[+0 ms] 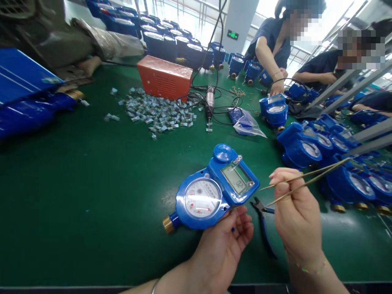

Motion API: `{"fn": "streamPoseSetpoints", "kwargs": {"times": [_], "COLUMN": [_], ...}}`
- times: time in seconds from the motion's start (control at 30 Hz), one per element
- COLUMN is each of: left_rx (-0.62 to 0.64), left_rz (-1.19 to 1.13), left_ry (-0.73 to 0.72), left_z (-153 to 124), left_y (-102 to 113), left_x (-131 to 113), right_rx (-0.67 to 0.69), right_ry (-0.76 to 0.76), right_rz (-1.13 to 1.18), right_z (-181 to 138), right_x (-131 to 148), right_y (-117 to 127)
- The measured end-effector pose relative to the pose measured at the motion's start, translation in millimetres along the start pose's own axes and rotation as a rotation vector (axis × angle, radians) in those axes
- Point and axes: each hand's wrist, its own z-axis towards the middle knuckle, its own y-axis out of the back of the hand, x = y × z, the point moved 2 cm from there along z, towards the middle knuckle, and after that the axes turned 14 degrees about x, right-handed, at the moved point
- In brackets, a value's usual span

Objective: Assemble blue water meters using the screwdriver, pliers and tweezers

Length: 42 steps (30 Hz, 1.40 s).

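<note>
My left hand (226, 241) cups a blue water meter (211, 190) from below, holding it just above the green table (76, 183). The meter has a round dial, a small grey display and a brass fitting at its lower left. My right hand (295, 212) is closed around a pair of thin brass tweezers (306, 179) that stick out to the upper right. The hand sits just right of the meter's display. Small blue-handled cutters (261, 214) lie on the table between my hands.
A heap of small clear parts (159, 112) lies mid-table before an orange metal box (165, 77). A power screwdriver (209, 102) with cables and a plastic bag (246, 124) lie beyond. Several blue meters (306, 147) crowd the right side. Two people work at the far right.
</note>
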Motion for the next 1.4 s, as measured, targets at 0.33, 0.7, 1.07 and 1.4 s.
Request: {"fn": "streamPoseSetpoints", "kwargs": {"times": [0.33,0.7,1.07,1.4], "left_rx": [0.039,0.127,0.189,0.105], "left_rz": [0.004,0.114,0.158,0.134], "left_ry": [-0.139,-0.172,-0.204,-0.139], "left_z": [25,30,28,26], "left_y": [-8,-5,-5,0], "left_x": [5,1,-3,-3], "right_rx": [0.024,0.042,0.044,0.059], "right_ry": [-0.105,-0.024,0.142,-0.089], "right_rz": [-0.103,-0.221,-0.412,-0.244], "right_z": [-25,-25,-26,-31], "right_x": [-38,-36,-28,-36], "right_y": [-21,-25,-27,-31]}}
